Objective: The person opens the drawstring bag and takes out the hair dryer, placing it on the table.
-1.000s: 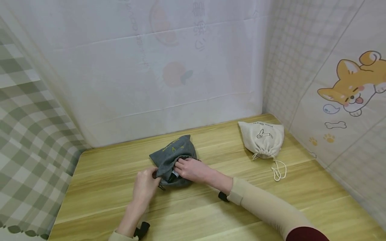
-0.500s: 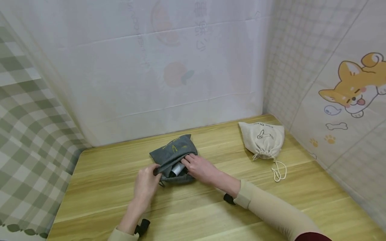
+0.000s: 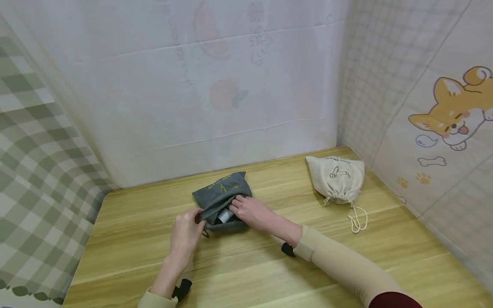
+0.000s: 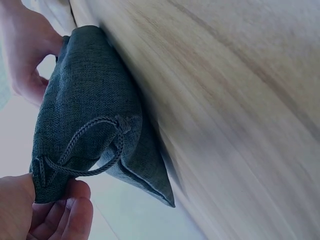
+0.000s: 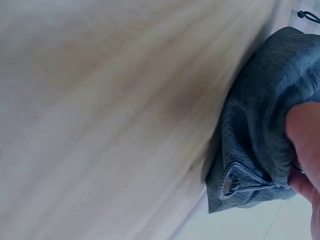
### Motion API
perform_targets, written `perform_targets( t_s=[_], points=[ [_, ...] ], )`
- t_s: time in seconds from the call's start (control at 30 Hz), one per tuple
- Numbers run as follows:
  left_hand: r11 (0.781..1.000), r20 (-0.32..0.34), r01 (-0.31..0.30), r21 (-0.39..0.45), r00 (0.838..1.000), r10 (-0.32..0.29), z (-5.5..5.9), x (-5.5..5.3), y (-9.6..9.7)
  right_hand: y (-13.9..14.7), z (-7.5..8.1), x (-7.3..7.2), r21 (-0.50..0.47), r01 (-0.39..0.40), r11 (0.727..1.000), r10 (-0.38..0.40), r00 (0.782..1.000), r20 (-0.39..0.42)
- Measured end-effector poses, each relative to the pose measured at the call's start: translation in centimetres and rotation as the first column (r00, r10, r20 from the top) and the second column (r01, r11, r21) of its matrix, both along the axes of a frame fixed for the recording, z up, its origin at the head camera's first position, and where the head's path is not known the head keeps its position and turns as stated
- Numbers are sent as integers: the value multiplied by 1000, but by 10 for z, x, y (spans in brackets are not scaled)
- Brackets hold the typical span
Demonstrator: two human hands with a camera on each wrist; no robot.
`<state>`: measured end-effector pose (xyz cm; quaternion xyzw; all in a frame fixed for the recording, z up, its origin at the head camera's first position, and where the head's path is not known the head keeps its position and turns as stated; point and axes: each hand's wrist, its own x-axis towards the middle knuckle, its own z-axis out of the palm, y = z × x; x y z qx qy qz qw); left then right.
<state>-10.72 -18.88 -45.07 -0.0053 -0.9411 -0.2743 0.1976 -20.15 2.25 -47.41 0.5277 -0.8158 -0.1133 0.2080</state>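
Note:
A dark grey drawstring bag point(image 3: 221, 194) with yellow print lies on the wooden table, its mouth facing me. My left hand point(image 3: 185, 229) pinches the left edge of the mouth between thumb and fingers; the left wrist view shows a looped cord point(image 4: 82, 145) beside this grip. At the right part of the mouth, my right hand point(image 3: 250, 212) grips the upper rim, its fingertips partly hidden by the cloth. In the right wrist view its thumb point(image 5: 305, 122) presses on the bag's cloth. Inside the opening a silver-and-black object point(image 3: 225, 215) shows, mostly covered.
A cream drawstring bag point(image 3: 338, 177) with a hair dryer drawing lies at the back right, its cord point(image 3: 358, 218) trailing toward me. White cloth walls point(image 3: 231, 141) stand behind and to the right, a green checked one point(image 3: 34, 171) at left.
My right hand has moved from the silver-and-black object in the mouth to the rim, slightly right. The upper flap is pulled wider. My left hand keeps its hold.

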Motion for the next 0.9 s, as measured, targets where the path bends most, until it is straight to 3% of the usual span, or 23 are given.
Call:
perform_targets(
  t_s=[0.2,0.5,0.6,0.77,0.9],
  points=[
    [1000,18,-3,-9,1000,3,-4,4,0,-6,-8,-3,30,14,999,-11,996,-84],
    [1000,-32,4,-17,999,-5,-2,2,-1,-11,-9,-10,-67,-36,997,23,983,-184],
    [1000,-49,8,-26,999,-9,-2,2,0,-10,-5,-9,-65,-88,994,70,968,-242],
    [998,-78,11,-58,997,-16,-2,1,1,-9,-2,-4,-53,-207,977,177,923,-342],
    [998,-84,12,-61,996,-17,-4,1,0,-8,-3,-1,-53,-224,973,193,920,-341]
  ],
)
